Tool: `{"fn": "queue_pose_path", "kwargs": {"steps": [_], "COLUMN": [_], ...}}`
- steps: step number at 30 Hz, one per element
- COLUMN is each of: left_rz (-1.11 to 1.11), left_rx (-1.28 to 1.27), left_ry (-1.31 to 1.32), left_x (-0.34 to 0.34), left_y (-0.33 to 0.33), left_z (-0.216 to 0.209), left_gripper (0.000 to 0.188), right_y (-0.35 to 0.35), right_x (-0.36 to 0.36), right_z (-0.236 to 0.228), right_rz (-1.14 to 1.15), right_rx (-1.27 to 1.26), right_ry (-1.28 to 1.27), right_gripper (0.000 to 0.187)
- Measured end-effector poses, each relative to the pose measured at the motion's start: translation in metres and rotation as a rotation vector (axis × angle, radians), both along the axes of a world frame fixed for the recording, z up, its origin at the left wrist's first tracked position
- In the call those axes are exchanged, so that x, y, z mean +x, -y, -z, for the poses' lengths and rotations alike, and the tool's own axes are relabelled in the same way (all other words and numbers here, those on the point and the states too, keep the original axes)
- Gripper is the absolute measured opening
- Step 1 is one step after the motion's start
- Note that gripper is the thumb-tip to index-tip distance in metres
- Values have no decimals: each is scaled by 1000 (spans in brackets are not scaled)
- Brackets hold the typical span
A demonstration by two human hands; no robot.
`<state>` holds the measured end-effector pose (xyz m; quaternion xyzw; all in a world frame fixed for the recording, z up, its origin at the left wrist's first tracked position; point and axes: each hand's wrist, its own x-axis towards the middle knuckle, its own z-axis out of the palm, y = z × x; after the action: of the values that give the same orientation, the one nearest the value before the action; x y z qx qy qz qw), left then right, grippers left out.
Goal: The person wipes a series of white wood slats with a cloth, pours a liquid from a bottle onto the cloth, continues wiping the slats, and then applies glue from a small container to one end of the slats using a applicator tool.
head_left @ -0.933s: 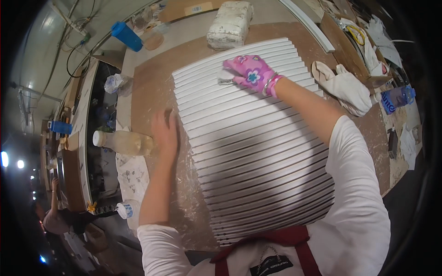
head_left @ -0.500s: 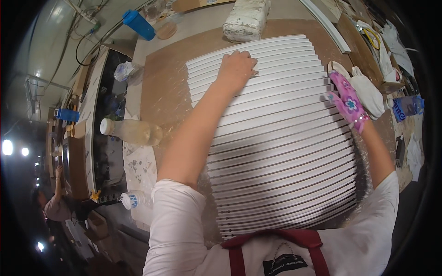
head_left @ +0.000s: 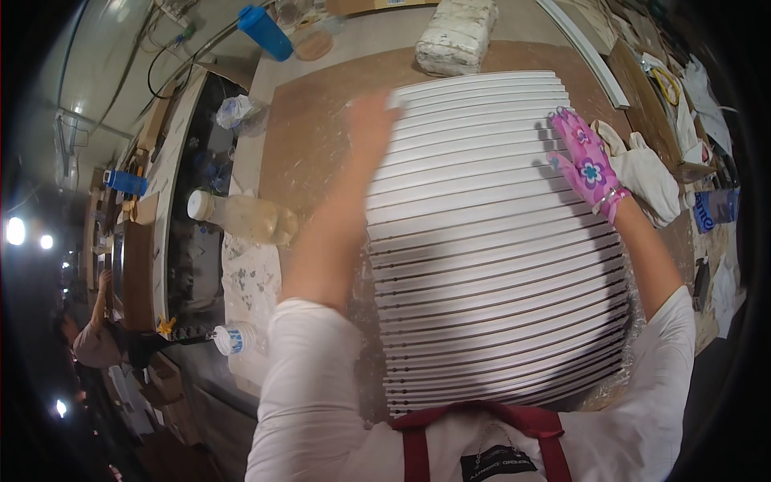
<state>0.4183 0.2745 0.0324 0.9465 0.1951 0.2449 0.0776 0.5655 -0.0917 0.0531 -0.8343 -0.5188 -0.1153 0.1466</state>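
Note:
A broad row of long white slats [head_left: 490, 209] lies side by side on a brown board, running left to right in front of me. My bare left hand [head_left: 374, 120] is at the far left ends of the slats, smeared by motion, so its fingers cannot be made out. My right hand [head_left: 586, 161] wears a pink glove with a flower print. It rests at the right ends of the far slats, its fingers stretched away from me and the thumb apart.
A whitish, stained block [head_left: 455, 38] stands beyond the slats. On the left are a blue bottle [head_left: 266, 34] and a lying bottle of cloudy liquid [head_left: 249, 218]. White cloth [head_left: 649, 178] lies beside my right hand. Another person [head_left: 98, 341] is at far left.
My left hand has moved from the middle of the far slats to their left ends. My right hand has shifted slightly inward over the right ends. The view has shifted a little.

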Motion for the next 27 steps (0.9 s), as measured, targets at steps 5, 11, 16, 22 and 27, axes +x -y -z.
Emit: {"fn": "queue_pose_path", "kwargs": {"steps": [5,11,16,22,27], "left_rz": [-293,66,-75,-170,66], "left_rx": [42,52,140,86,111], "left_ry": [-131,21,-16,-119,8], "left_x": [-27,81,58,19,93], "left_y": [-51,50,-14,-45,55], "left_z": [-40,-18,16,-42,-14], "left_gripper": [39,37,31,34,34], "right_y": [-30,-106,-110,-110,-117], "right_x": [36,49,48,47,39], "right_z": [13,10,-8,7,4], "right_rz": [71,315,353,391,410], "right_rx": [23,-215,-377,-366,-344], "right_ry": [154,70,-170,-60,-49], "right_gripper": [56,64,70,71,70]}}
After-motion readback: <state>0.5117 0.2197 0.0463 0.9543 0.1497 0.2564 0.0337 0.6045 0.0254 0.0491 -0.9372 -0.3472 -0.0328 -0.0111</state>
